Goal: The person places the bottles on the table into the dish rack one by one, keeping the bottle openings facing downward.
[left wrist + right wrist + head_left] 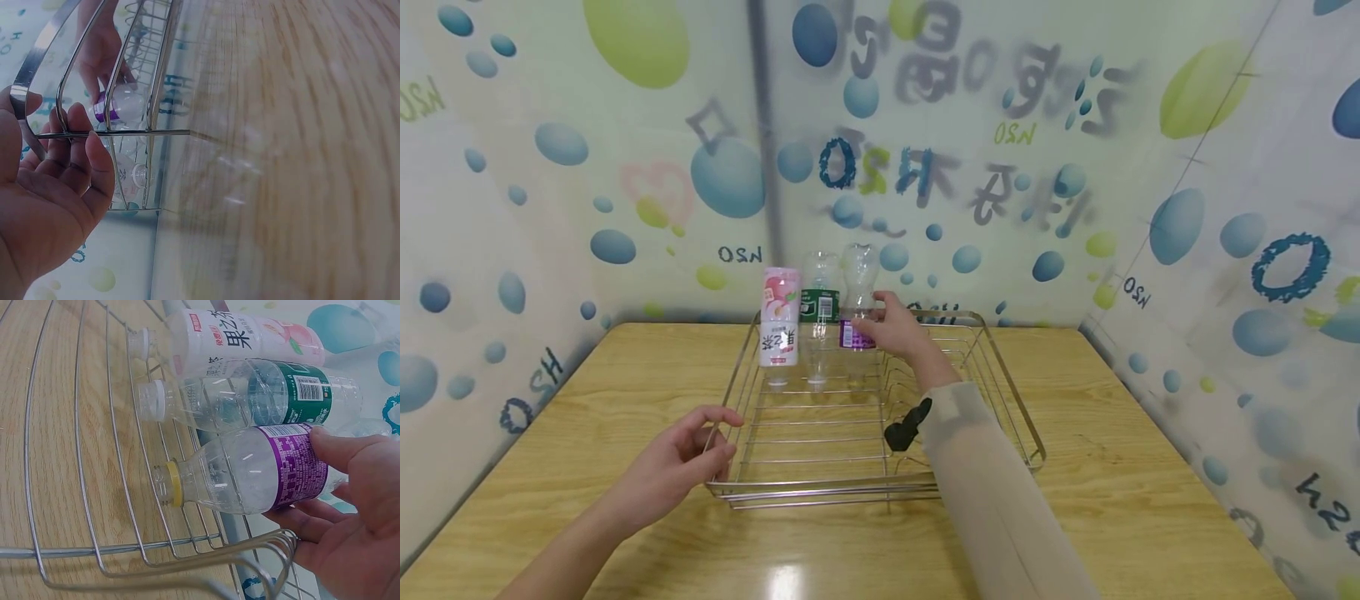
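Upside down in the wire rack (808, 460) stands a clear plastic bottle with a purple label (300, 464). My right hand (898, 327) grips it by the label, thumb on one side and fingers on the other. Beside it, also neck down, are a clear bottle with a green label (820, 307) and a bottle with a pink and white label (780, 317). At the rack's near left corner my left hand (677, 462) holds the rim, its fingers curled round the wires (75, 134).
The rack sits on a wood-grain table (625, 375). Behind the table hangs a patterned curtain (955, 167) with blue and green ovals. Curved wire dividers (898, 379) rise in the rack's right half, beneath my right forearm.
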Tool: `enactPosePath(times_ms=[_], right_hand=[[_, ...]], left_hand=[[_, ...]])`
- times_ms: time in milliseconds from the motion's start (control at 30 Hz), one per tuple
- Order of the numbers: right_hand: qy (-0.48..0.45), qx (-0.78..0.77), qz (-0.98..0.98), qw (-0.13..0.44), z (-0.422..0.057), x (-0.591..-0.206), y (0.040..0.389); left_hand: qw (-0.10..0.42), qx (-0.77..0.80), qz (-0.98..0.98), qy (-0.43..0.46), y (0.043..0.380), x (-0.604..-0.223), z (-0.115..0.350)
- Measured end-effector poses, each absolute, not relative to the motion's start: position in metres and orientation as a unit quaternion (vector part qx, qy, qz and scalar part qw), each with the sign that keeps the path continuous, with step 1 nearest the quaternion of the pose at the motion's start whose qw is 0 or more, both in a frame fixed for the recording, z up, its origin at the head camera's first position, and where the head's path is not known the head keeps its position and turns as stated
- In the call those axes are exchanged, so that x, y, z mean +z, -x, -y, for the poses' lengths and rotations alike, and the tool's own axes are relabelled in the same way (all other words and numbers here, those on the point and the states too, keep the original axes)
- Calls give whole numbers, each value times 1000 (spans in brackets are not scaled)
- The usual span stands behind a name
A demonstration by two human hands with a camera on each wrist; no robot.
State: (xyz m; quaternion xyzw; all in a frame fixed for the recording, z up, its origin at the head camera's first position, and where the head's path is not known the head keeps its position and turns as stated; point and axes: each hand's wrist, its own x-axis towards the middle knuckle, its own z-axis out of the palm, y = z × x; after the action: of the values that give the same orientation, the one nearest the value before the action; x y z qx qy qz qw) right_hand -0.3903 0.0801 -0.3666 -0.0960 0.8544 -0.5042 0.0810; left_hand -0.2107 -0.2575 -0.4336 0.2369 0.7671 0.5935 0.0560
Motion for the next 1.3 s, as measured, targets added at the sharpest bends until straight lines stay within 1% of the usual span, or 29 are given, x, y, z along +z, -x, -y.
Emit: enactPosePath(times_ms=[267, 600, 1033, 1300], right_hand=[[88, -475, -872, 84, -80, -366, 390], [82, -477, -871, 83, -79, -366, 389], [75, -484, -868, 81, -81, -365, 390], [62, -491, -865, 75, -87, -358, 387]], left_hand=[[54, 591, -770, -232, 209, -431, 255], [65, 592, -770, -227, 209, -429, 253], [62, 591, -770, -231, 211, -429, 253], [53, 583, -779, -224, 211, -428, 251]])
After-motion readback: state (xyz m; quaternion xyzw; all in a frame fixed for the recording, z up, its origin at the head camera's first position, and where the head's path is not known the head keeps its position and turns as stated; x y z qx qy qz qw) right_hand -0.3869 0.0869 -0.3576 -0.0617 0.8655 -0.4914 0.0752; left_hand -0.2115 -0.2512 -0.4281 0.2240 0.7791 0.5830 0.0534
